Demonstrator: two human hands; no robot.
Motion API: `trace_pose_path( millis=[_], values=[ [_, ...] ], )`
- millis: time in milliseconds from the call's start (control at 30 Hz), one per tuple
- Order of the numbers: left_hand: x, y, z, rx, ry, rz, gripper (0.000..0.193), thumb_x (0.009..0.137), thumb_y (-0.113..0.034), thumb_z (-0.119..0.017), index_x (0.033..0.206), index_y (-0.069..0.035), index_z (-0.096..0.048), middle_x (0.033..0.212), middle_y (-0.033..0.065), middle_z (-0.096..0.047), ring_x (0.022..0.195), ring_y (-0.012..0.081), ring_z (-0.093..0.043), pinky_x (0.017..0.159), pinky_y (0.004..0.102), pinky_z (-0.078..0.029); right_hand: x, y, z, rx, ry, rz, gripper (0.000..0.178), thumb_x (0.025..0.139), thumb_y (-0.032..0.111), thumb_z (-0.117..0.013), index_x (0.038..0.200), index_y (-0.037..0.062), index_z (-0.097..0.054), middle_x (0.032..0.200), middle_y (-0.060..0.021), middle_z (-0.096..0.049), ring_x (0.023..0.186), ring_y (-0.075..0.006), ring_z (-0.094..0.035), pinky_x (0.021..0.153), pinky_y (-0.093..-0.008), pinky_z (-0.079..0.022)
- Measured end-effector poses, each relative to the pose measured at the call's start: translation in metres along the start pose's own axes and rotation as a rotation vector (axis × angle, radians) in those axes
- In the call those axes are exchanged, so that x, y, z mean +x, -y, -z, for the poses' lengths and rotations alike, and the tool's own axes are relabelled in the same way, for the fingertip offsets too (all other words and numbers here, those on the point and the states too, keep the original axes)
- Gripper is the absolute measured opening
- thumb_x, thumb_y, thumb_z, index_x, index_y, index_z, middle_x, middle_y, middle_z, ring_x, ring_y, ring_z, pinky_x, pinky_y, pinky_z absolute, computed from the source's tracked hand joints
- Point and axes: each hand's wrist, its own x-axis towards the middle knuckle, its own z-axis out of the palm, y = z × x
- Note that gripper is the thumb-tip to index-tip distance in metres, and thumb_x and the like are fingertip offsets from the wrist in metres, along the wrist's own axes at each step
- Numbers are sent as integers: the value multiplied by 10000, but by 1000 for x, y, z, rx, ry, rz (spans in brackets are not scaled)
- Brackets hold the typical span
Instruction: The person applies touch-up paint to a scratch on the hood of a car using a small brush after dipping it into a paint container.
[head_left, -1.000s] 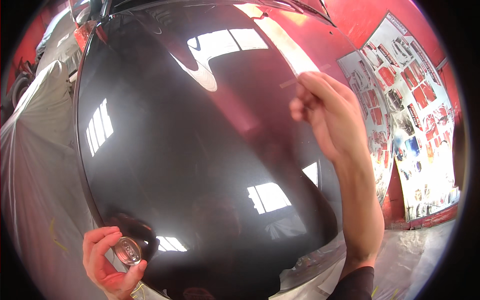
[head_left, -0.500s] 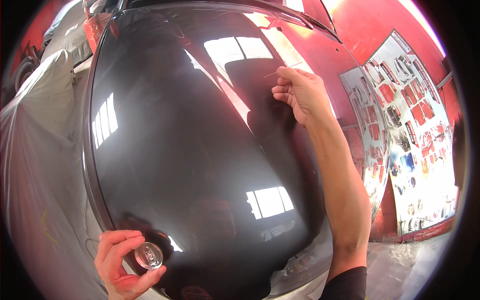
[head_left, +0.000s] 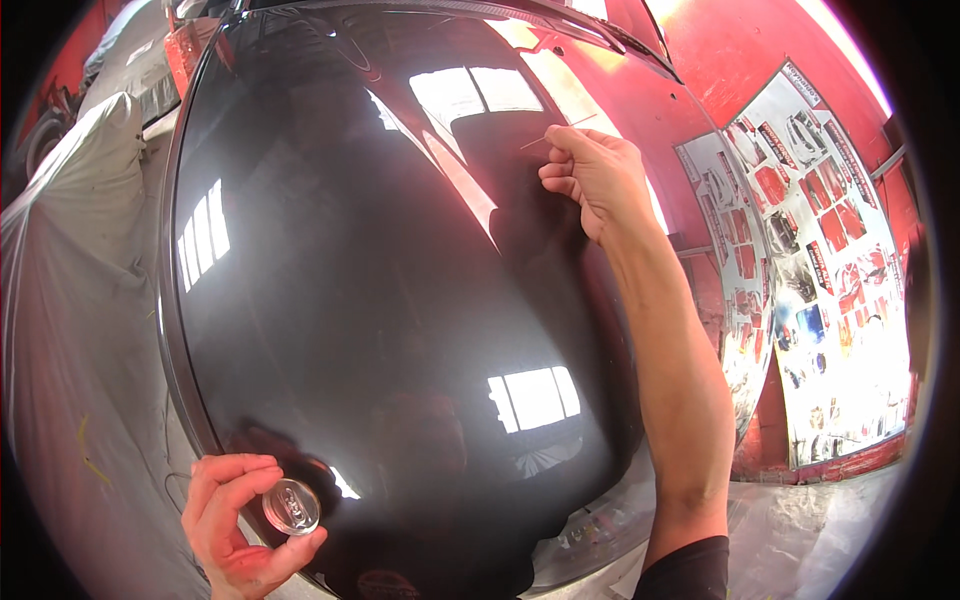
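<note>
Though small — disc [head_left: 292, 507] inside left grip [head_left: 224, 520]

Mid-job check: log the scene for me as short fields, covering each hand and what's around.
Left hand: grips a round silvery object between fingers and thumb
Right hand: pinches a thin stick over the hood; contact with it unclear
Work surface: glossy dark car hood, reflecting bright windows
Left side: grey draped sheet
Right side: picture poster on red wall
</note>
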Motion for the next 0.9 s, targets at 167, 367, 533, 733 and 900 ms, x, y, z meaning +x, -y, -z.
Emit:
trace_pose_path(
  millis=[167,367,533,733,900],
  values=[
    [1,0,-2,2,-10,17,523,569,-280,-833,989,-13,-671,1020,130,-617,937,268,-618,806,365,-484,3,-4,1,-14,-7,5,155,837,74,-677,889,-69,-648,740,-86,-614,600,-177,-655,561,-262,-568],
    [-1,-1,1,22,-16,10,530,570,-287,-835,991,-9,-673,1010,128,-618,933,263,-618,797,359,-484,2,-2,-2,-19,-7,17,150,834,82,-683,855,-63,-653,726,-87,-617,589,-173,-651,555,-265,-567],
    [0,0,-2,-9,-15,20,527,572,-279,-835,994,-8,-674,1016,131,-618,938,262,-620,807,359,-487,3,-3,0,-25,-11,21,146,834,84,-679,838,-59,-651,721,-86,-615,586,-171,-647,553,-265,-566],
    [0,0,-1,-7,-19,14,518,573,-272,-831,992,-11,-675,1017,134,-618,937,266,-624,811,364,-492,2,-1,-1,-37,-16,11,140,834,80,-671,834,-58,-646,721,-87,-614,587,-170,-646,554,-266,-567],
    [0,3,-2,-1,-22,1,518,571,-273,-829,991,-12,-674,1017,134,-619,934,269,-627,805,366,-496,1,-2,-3,-41,-25,2,152,838,80,-667,861,-69,-649,729,-86,-614,591,-169,-647,563,-265,-570]
  ],
)
